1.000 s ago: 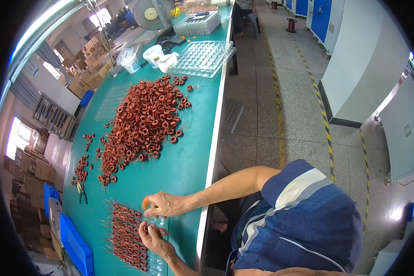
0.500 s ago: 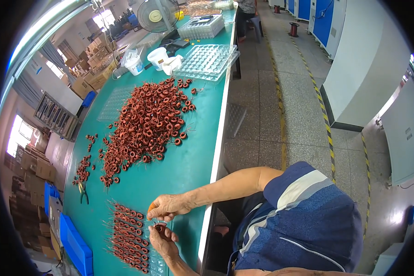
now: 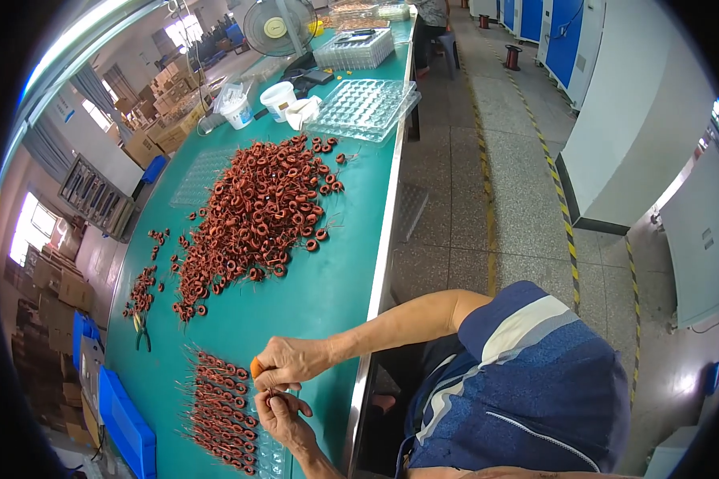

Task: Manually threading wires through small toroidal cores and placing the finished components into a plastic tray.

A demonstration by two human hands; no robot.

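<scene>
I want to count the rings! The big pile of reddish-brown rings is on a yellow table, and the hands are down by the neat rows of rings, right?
Not quite: the head view shows the table is teal green, not yellow. The big pile of reddish-brown rings lies on it, and both hands are by the neat rows of rings.

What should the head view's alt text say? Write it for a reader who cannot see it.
At a green workbench, a person's right hand grips a small orange object while the left hand pinches a copper coil beside neat rows of coils. A big loose pile of coils lies farther along, before clear trays and a fan.
</scene>
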